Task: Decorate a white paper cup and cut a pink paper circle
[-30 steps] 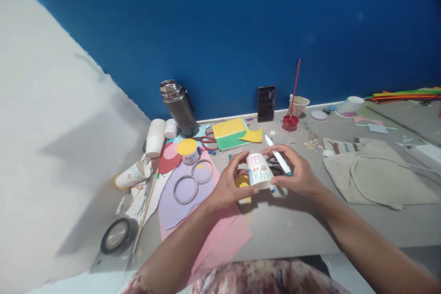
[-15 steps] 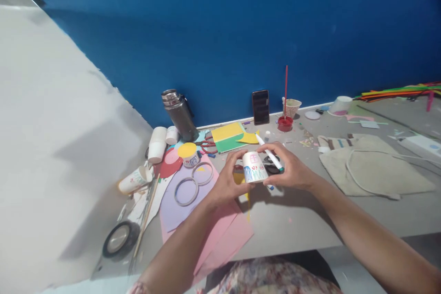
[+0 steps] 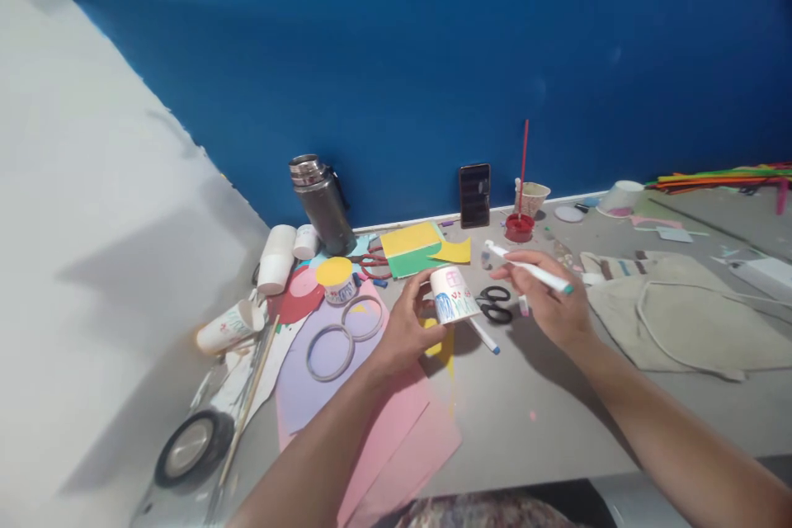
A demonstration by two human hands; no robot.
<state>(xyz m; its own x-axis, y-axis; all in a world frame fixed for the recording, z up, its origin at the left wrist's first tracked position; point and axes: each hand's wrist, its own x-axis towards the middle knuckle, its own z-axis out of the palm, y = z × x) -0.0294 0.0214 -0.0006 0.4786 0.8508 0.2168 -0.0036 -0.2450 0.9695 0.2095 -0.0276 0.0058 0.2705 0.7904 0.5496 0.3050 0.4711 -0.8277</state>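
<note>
left hand [image 3: 409, 323]: gripping drawn-on paper cup [image 3: 454, 297], mid-scene. right hand [image 3: 558, 307]: pinching white marker [image 3: 533, 270], apart, to cup's right; capping unclear. step: apparently decorating; further marking calls for a steady cup.

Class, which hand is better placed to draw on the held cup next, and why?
Likely the right hand: it holds the pen near the cup, while the left hand grips that cup, drawn side in view.

Right hand [image 3: 557, 305] gone from paper cup [image 3: 454, 297], off rightward with marker [image 3: 539, 271]; left hand [image 3: 403, 326] alone supports cup; scissors [image 3: 497, 314] uncovered.
</note>
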